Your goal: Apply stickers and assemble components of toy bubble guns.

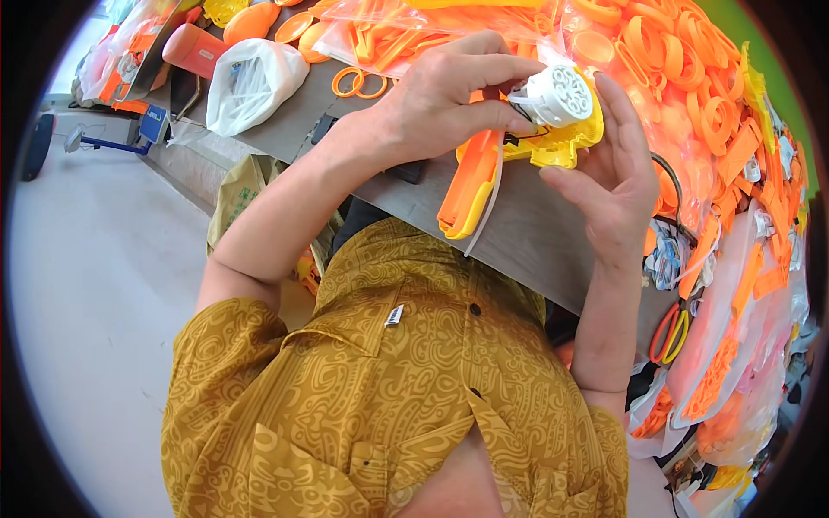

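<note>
Over the table's near edge, my left hand (449, 99) pinches a white round plastic piece (557, 97) with a scrolled openwork face, thumb and fingers closed at its rear side. My right hand (617, 168) grips a yellow plastic housing (561, 147) from the right, thumb below and fingers behind. The white piece sits against the housing; whether it is seated cannot be told. Thin dark wires show between them. From the housing an orange and yellow handle (471, 186) slants down to the left, and a thin white strip (490, 203) hangs alongside.
Bags of orange plastic parts (682, 52) fill the far and right sides of the grey table (540, 220). Two orange rings (358, 83), a white plastic bag (255, 86) and a pink-red case (193, 52) lie left. Red-and-yellow-handled scissors (669, 332) are at right.
</note>
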`<state>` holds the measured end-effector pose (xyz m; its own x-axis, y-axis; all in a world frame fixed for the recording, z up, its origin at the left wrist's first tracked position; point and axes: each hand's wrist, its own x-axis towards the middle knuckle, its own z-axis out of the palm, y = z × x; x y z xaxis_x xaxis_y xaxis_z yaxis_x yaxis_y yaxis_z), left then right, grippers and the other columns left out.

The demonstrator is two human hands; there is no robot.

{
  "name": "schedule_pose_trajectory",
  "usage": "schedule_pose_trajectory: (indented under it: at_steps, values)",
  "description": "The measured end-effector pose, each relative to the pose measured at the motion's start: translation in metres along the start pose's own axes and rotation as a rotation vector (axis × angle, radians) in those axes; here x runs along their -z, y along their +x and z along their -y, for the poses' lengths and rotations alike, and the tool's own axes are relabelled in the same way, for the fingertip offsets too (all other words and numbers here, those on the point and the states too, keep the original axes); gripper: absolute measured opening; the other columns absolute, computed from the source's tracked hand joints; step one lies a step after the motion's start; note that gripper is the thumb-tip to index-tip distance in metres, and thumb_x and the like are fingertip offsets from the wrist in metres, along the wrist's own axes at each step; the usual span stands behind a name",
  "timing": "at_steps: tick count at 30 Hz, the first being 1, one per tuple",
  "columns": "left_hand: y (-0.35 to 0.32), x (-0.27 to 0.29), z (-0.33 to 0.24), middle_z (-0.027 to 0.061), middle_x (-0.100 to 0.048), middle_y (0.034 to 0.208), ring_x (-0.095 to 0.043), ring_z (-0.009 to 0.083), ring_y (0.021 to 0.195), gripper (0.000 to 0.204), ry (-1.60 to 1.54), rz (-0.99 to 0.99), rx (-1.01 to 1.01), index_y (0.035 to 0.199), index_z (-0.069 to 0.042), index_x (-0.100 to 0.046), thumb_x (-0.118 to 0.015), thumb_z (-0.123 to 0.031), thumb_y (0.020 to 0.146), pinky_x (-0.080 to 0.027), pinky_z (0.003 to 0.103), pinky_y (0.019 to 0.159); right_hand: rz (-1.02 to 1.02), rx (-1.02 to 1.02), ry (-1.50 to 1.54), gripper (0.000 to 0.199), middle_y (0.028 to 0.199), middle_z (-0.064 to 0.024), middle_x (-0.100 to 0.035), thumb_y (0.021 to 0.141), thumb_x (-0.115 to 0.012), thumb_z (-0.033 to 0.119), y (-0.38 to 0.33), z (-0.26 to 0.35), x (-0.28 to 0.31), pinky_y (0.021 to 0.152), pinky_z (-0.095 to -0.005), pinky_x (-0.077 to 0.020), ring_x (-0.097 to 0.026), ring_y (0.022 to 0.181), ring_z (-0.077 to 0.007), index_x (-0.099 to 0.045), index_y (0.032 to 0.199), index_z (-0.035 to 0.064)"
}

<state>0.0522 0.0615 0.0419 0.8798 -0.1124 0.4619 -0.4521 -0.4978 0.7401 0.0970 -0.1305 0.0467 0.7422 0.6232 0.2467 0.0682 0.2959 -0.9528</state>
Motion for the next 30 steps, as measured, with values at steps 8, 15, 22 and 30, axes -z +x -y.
schedule_pose_trajectory:
  at_steps: [8, 15, 22, 30]
  values:
    - [-0.002, 0.002, -0.005, 0.0051, -0.05, 0.084, -0.051, 0.0157, 0.078, 0.043, 0.058, -0.008, -0.027, 0.109, -0.001, -0.056, -0.067, -0.003, 0.067, -0.042, 0.026, 0.069, -0.018, -0.003, -0.014, 0.077, 0.128, -0.0169, -0.04, 0.064, -0.059, -0.013, 0.0, 0.003, -0.006, 0.097, -0.0362, -0.0365, -0.041, 0.117, -0.024, -0.023, 0.131, -0.0064]
    - [-0.003, -0.001, -0.013, 0.0051, -0.048, 0.08, -0.049, 0.016, 0.075, 0.045, 0.116, -0.017, -0.034, 0.11, -0.002, -0.057, -0.067, -0.003, 0.066, -0.041, 0.026, 0.066, 0.019, 0.022, -0.007, 0.076, 0.127, -0.0142, -0.039, 0.066, -0.064, -0.011, -0.002, 0.001, -0.004, 0.093, -0.0352, -0.0411, -0.042, 0.116, -0.0227, -0.026, 0.131, -0.0024]
    - [-0.005, 0.001, -0.02, 0.0059, -0.048, 0.081, -0.049, 0.0148, 0.072, 0.044, 0.134, -0.015, -0.031, 0.108, 0.001, -0.057, -0.066, -0.002, 0.066, -0.041, 0.025, 0.063, -0.031, 0.016, -0.136, 0.077, 0.125, -0.0143, -0.042, 0.063, -0.061, -0.015, -0.006, 0.005, -0.014, 0.094, -0.0355, -0.0413, -0.044, 0.115, -0.0225, -0.027, 0.13, -0.0028]
    - [-0.004, -0.001, -0.02, 0.0076, -0.047, 0.078, -0.052, 0.0206, 0.069, 0.05, 0.188, 0.011, -0.069, 0.112, -0.006, -0.056, -0.069, -0.005, 0.064, -0.044, 0.03, 0.06, -0.051, 0.057, -0.216, 0.076, 0.124, -0.0136, -0.043, 0.063, -0.062, -0.015, -0.012, 0.004, -0.016, 0.095, -0.0345, -0.0395, -0.045, 0.114, -0.0219, -0.028, 0.13, -0.0018]
